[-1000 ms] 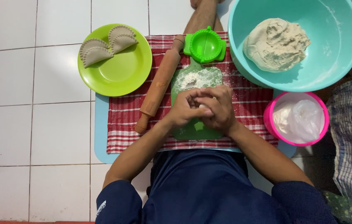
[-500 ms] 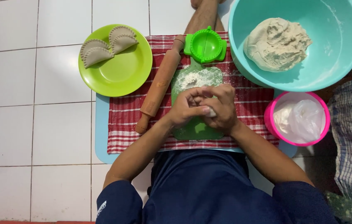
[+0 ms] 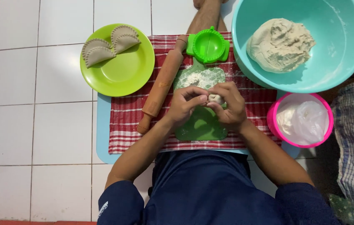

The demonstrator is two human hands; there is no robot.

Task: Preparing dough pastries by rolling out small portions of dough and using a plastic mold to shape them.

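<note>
Two hands shaping one dough piece over the green board.
Your left hand (image 3: 185,104) and right hand (image 3: 229,106) now pinch the small dough ball (image 3: 215,98), newly exposed between fingertips; green board (image 3: 202,125) beneath; rolling pin (image 3: 162,83) at ten o'clock.

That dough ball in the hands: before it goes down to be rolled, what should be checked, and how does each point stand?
1. Dough ball held by both the left hand and right hand: ok.
2. Green board has a bare spot under the hands: ok.
3. Flour on the board: ok.
4. Rolling pin lies beside the board, free: ok.
5. Mould lies open: ok.
6. Ball smooth all round: cannot tell.
</note>
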